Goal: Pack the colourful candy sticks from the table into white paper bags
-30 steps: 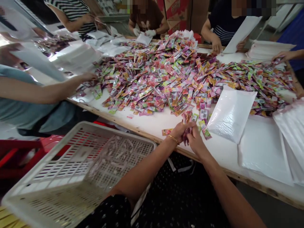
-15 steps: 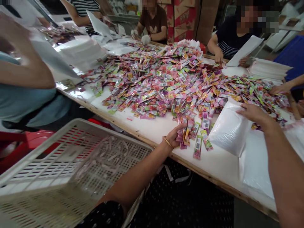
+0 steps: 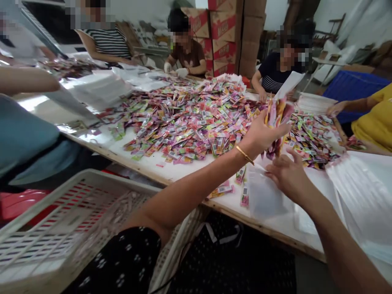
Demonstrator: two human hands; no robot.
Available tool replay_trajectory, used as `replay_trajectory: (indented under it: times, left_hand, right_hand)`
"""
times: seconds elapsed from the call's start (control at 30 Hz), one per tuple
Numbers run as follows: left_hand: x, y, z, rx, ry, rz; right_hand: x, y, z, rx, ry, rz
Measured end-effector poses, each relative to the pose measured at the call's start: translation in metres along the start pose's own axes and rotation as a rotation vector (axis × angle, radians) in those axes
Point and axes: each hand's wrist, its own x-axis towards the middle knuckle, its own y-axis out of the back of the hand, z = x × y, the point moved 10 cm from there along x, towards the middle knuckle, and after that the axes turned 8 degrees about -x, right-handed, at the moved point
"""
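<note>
Raised since half a second ago, left hand (image 3: 260, 134) now grips a fan of sachets (image 3: 277, 122) above the tabletop (image 3: 183, 165). Right hand (image 3: 286, 175) has come back beneath it, fingers pinching the open white bag (image 3: 263, 196). Loose sachets just left of the bag.

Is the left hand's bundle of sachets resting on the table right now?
No, the left hand holds the sachets raised clear of the table, above the white bag.
</note>
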Motion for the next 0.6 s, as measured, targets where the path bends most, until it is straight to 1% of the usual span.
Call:
replay_trajectory:
  times: [0.07, 0.13, 0.2, 0.27, 0.33, 0.37, 0.4, 0.43, 0.47, 0.53, 0.57, 0.6]
  left_hand:
    - [0.001, -0.004, -0.008, 0.166, -0.099, -0.022]
    - [-0.007, -0.004, -0.020, 0.297, -0.143, -0.064]
    - [-0.020, -0.005, -0.027, 0.406, -0.162, -0.124]
    - [-0.035, -0.003, -0.032, 0.510, -0.124, -0.135]
    - [-0.048, 0.001, -0.036, 0.603, -0.043, -0.093]
    - [-0.053, 0.002, -0.037, 0.638, -0.012, -0.074]
    - [-0.057, 0.000, -0.037, 0.664, 0.001, -0.067]
    - [-0.060, -0.002, -0.035, 0.685, -0.001, -0.067]
    - [-0.061, -0.006, -0.034, 0.707, -0.007, -0.072]
    - [-0.062, -0.010, -0.034, 0.747, 0.001, -0.081]
    - [-0.061, -0.011, -0.035, 0.764, 0.014, -0.084]
    - [-0.060, -0.012, -0.035, 0.777, 0.028, -0.096]
  right_hand:
    - [-0.007, 0.004, -0.007, 0.004, -0.054, 0.080]
    - [-0.016, 0.012, -0.010, -0.002, -0.114, 0.164]
    - [-0.025, 0.019, -0.011, 0.040, -0.162, 0.242]
    - [-0.034, 0.025, -0.008, 0.189, -0.191, 0.337]
    - [-0.045, 0.027, 0.008, 0.398, -0.273, 0.442]
    - [-0.051, 0.025, 0.022, 0.503, -0.354, 0.482]
    - [-0.056, 0.018, 0.037, 0.606, -0.448, 0.494]
    - [-0.057, 0.006, 0.051, 0.718, -0.533, 0.471]
    - [-0.056, -0.008, 0.061, 0.847, -0.592, 0.414]
    - [-0.047, -0.037, 0.068, 1.122, -0.611, 0.241]
    - [-0.043, -0.046, 0.069, 1.228, -0.601, 0.188]
    - [-0.042, -0.052, 0.070, 1.303, -0.602, 0.164]
